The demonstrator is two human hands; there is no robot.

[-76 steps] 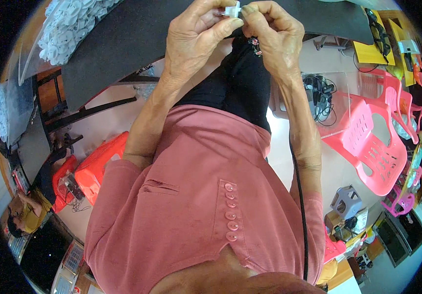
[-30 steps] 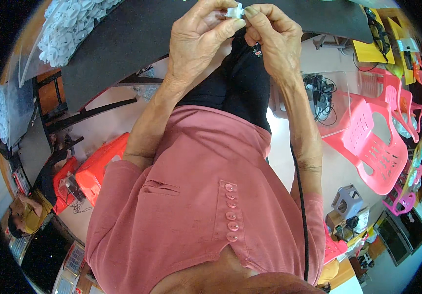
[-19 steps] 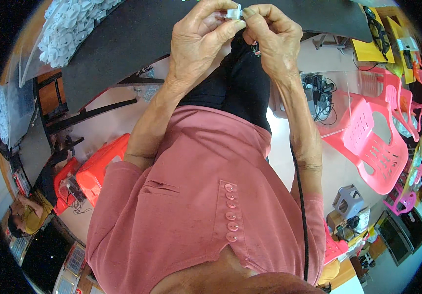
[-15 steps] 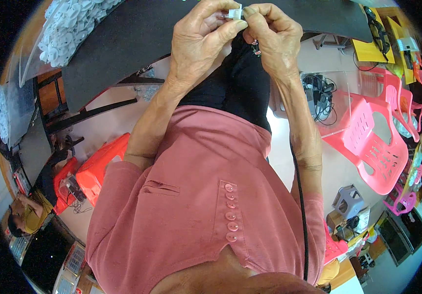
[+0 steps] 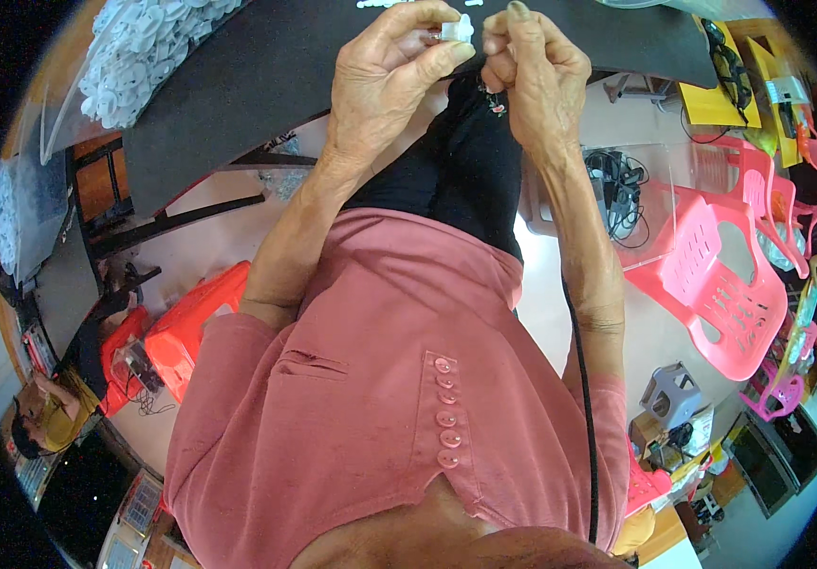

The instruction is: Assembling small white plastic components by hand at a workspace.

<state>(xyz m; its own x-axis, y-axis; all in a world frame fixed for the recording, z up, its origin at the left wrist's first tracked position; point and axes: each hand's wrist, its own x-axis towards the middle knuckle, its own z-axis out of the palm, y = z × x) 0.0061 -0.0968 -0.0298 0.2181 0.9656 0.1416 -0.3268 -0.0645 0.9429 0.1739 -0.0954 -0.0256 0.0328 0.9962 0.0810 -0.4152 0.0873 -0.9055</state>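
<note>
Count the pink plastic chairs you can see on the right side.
2, maybe more: one pink chair right of the right forearm, another stacked close behind it. More pink plastic near the lower right rim is too blurred to identify.

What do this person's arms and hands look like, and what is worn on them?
Both hands, left hand and right hand, are bare: no gloves, rings or watch visible. The forearms are uncovered; short sleeves of a dusty-pink buttoned shirt end near the elbows.

A person wears a dusty-pink short-sleeved top [image 5: 380,398] with a vertical row of five matching buttons [image 5: 445,412] and a slit chest pocket [image 5: 312,362], dark trousers [image 5: 465,171], forearms bare.
</note>
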